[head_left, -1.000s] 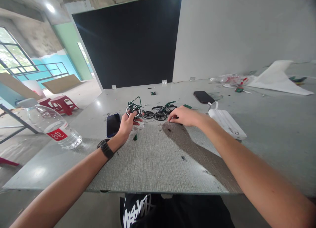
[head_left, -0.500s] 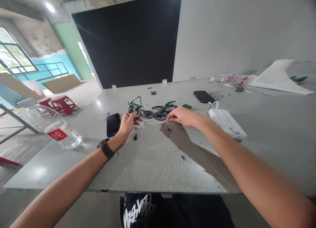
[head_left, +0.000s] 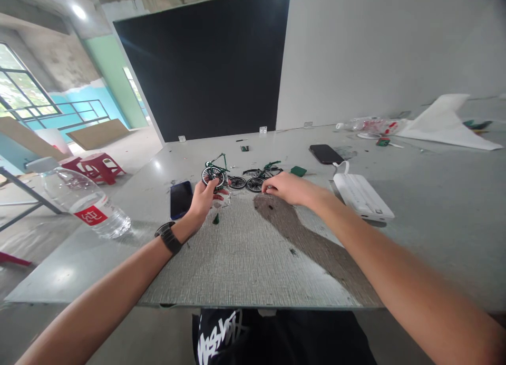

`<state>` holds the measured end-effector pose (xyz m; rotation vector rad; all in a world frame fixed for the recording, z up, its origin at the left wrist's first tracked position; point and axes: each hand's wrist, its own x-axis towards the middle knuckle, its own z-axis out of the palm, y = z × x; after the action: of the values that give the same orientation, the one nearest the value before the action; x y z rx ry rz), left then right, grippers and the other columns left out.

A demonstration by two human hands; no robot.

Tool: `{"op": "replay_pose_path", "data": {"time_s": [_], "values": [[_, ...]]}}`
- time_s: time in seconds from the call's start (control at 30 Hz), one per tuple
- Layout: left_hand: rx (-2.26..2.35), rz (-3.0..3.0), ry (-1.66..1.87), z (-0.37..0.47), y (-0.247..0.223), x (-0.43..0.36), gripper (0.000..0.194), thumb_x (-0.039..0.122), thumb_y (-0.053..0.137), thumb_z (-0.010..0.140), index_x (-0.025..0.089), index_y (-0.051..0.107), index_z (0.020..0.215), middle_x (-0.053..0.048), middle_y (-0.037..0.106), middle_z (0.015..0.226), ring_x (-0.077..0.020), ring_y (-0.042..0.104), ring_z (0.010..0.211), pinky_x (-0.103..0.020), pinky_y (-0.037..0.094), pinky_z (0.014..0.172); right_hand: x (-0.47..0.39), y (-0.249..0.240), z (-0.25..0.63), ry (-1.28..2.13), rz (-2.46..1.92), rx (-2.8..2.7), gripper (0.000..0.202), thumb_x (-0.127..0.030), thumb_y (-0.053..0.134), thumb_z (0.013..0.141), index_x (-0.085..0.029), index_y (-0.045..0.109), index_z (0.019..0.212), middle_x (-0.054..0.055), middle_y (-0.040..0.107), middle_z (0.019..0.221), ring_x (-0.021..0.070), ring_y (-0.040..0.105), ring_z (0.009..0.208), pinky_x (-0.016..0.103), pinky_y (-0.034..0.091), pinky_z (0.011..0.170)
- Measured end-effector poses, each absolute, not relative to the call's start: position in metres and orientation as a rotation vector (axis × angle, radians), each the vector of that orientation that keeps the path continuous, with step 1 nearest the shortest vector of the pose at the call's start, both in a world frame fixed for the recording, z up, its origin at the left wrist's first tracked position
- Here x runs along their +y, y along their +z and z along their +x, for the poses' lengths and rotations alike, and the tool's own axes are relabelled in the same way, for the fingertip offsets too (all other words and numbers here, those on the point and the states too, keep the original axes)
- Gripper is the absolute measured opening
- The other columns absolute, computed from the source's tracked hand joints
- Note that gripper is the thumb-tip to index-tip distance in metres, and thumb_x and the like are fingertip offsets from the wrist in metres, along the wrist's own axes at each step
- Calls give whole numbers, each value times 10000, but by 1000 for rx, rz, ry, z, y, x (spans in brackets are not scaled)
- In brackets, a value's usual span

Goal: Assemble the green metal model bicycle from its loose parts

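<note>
My left hand pinches a miniature bicycle with a green frame and a spoked wheel, raised just off the table. The fingers are closed around its lower part, which they partly hide. My right hand is closed at the fingertips, low over the table; whatever is in the pinch is too small to make out. Right beside those fingertips lies a small black spoked wheel, with another wheel to its left. Behind them are dark and green bicycle parts. A small green piece rests nearer to me.
A dark phone lies left of my left hand, near a water bottle. On the right are a white power bank, another phone and a green block. An upright black panel stands behind the table.
My right hand has shifted slightly left, its fingertips closer to the small wheel. My left hand keeps the miniature bicycle in nearly the same place.
</note>
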<state>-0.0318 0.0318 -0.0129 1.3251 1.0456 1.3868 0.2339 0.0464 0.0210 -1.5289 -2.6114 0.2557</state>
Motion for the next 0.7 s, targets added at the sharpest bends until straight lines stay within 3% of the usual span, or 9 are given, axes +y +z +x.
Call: {"op": "replay_pose_path", "data": {"time_s": [0.27, 0.5, 0.7], "values": [[1030, 1402, 1319, -29, -14, 30, 228, 361, 599, 888, 140, 646, 920, -138, 711, 1059, -167, 698, 741, -256, 540, 548, 38, 27, 218, 352, -1291, -2459, 347, -286, 424, 981, -231, 737, 1121, 92, 745, 1139, 231, 665, 971, 352, 458, 810], [945, 1604, 1249, -28, -20, 36, 224, 364, 617, 902, 150, 658, 952, -106, 709, 977, -181, 710, 777, -264, 571, 592, 18, 29, 185, 395, -1144, -2203, 369, -326, 394, 1003, -211, 709, 1157, 75, 751, 1053, 186, 640, 802, 319, 436, 725], [949, 1699, 1230, -26, -20, 32, 221, 347, 601, 916, 153, 662, 1001, -93, 704, 935, -189, 698, 777, -283, 570, 609, 14, 21, 169, 323, -1065, -2158, 362, -299, 376, 1017, -226, 698, 1164, 83, 729, 1055, 208, 642, 910, 328, 438, 811]]}}
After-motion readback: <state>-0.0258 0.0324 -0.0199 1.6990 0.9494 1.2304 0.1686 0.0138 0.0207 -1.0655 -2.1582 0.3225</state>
